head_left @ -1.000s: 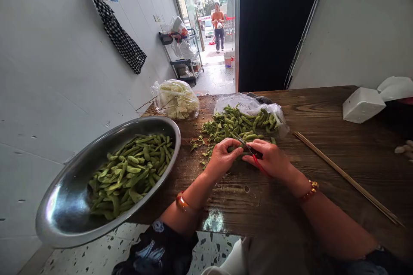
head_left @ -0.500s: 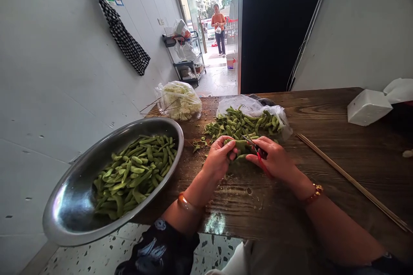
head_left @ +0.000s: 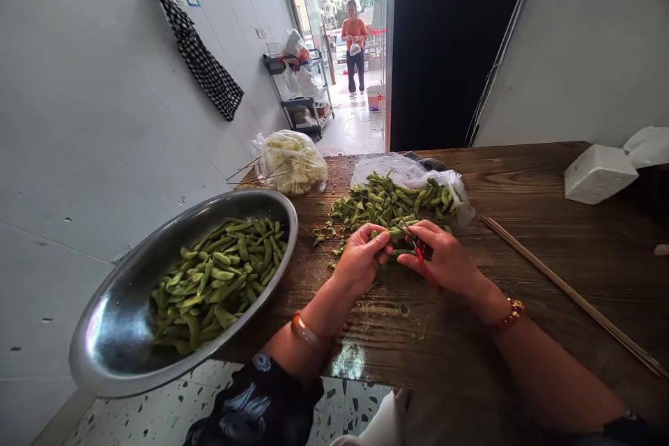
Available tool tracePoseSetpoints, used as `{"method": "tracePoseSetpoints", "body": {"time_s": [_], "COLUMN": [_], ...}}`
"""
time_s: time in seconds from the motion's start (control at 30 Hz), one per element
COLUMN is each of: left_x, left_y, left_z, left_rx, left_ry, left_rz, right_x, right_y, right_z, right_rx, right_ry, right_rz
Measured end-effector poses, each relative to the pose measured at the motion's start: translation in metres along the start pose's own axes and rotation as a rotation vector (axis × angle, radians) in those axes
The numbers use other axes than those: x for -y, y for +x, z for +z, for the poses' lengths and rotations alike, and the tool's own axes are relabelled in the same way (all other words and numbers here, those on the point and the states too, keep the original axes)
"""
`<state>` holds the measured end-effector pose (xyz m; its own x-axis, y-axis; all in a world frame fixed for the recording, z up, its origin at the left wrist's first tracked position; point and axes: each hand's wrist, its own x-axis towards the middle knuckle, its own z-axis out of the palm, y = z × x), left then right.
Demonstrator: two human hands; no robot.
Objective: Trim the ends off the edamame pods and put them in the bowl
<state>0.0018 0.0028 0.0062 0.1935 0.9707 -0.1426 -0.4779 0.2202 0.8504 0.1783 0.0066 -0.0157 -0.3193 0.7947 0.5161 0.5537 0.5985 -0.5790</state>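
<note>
My left hand [head_left: 362,255] pinches a green edamame pod [head_left: 393,231] over the wooden table. In my right hand [head_left: 442,254] is a pair of scissors [head_left: 421,255] with red handles, its blades pointing left at the pod's end. Whether the blades touch the pod I cannot tell. Just beyond both hands lies a heap of edamame pods [head_left: 391,198], partly on a clear plastic bag [head_left: 454,187]. To the left, a large steel bowl [head_left: 112,324] holds many pods, tilted in view.
A bag of cauliflower [head_left: 293,162] sits at the table's far left. Thin wooden sticks [head_left: 569,293] lie along the right, with a white box [head_left: 598,174] behind them. Trimmings [head_left: 324,231] are scattered by the heap. Beyond the doorway stands a person [head_left: 355,49], near a cart [head_left: 303,94].
My left hand has shifted slightly to the right, and the pod in it now lies closer to the scissor blades. The person outside has come a little nearer.
</note>
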Motion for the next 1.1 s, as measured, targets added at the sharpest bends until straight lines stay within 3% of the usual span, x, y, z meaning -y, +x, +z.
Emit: {"method": "tracePoseSetpoints", "body": {"time_s": [0.53, 0.77, 0.97, 1.1], "left_x": [-0.004, -0.028, -0.031, -0.031], "left_y": [0.003, 0.016, 0.019, 0.02], "left_z": [-0.002, -0.024, -0.027, -0.026], "left_rx": [-0.002, -0.199, -0.274, -0.328], "left_ry": [0.0, -0.151, -0.257, -0.153], "left_rz": [0.028, 0.11, 0.012, -0.012], "right_x": [0.001, -0.003, -0.002, -0.006], "right_y": [0.0, 0.001, 0.001, 0.001], "right_z": [0.0, -0.003, -0.006, -0.007], "right_rx": [0.019, -0.037, -0.048, -0.055], "right_ry": [-0.008, -0.01, -0.001, -0.015], "right_rz": [0.0, 0.056, 0.051, 0.049]}}
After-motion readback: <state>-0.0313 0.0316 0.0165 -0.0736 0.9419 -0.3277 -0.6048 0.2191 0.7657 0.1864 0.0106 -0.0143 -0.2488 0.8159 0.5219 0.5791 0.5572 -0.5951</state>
